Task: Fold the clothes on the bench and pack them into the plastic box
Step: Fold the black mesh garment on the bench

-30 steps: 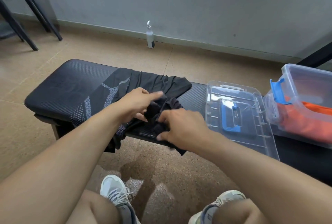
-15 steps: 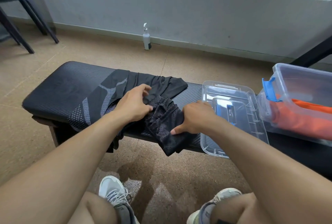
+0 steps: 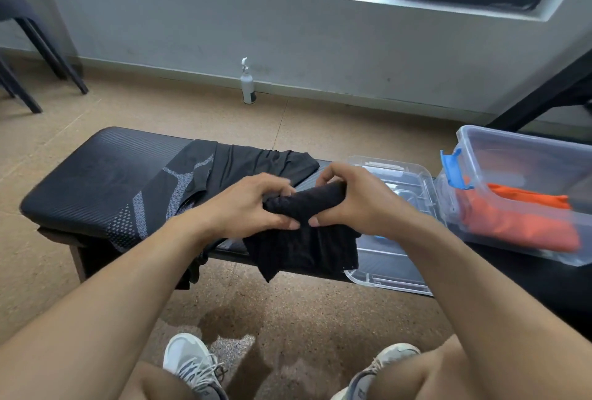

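A small black mesh garment [image 3: 304, 239] hangs in front of the black padded bench [image 3: 96, 181]. My left hand [image 3: 246, 204] and my right hand [image 3: 355, 201] both grip its bunched top edge, thumbs nearly touching, while the lower part droops over the bench's front edge. A black shirt with grey patterned panels [image 3: 198, 181] lies spread on the bench behind my left hand. At the right stands the clear plastic box [image 3: 480, 146] with a blue latch, holding a folded orange garment [image 3: 525, 217].
The box's clear lid [image 3: 397, 274] lies flat on the bench between my hands and the box. A white spray bottle [image 3: 248, 85] stands by the far wall. Black chair legs [image 3: 38, 47] are at the far left. My shoes [image 3: 192, 364] rest on the floor below.
Both hands lifted the small black garment off the bench and drew together along its top edge, so it now hangs stretched between them.
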`<state>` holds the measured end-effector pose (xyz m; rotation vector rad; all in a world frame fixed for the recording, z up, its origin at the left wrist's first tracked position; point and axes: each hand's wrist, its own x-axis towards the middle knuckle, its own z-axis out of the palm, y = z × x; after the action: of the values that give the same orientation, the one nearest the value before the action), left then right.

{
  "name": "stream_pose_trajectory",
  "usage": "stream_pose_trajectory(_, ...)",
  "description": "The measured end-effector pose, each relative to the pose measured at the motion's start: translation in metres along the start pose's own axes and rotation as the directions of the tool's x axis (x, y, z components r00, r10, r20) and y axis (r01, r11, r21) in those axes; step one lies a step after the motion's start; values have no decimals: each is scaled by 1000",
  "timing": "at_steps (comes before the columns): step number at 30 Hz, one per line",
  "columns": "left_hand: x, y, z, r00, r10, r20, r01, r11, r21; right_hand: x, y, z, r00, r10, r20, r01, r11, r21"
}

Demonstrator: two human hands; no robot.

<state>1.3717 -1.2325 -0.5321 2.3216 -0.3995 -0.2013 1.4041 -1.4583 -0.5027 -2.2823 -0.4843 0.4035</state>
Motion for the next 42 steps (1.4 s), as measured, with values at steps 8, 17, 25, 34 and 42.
stream_pose_trajectory(8, -2, 34, 1, 982, -152, -113, 90, 900, -427, -6, 41, -23, 978, 59, 199, -134, 912, 388)
stream_pose_trajectory(17, 40, 67, 44, 926, -262, -272, 52, 803, -594, -31, 44, -54, 923, 152, -352, 167, 667, 726)
stream_pose_trajectory(25, 99, 125, 94, 943, -210, -259, 29, 825, -565, -78, 74, -100, 803, 221, -553, 172, 803, 571)
stream_pose_trajectory(34, 169, 203, 104, 970, 148, -191, -202, 931, -305, -117, 122, -175, 522, 314, -793, 5, 928, 372)
stream_pose_trajectory(42, 240, 252, 138, 957, 228, -181, -219, 973, 66, -133, 167, -200, 418, 350, -839, -458, 878, 138)
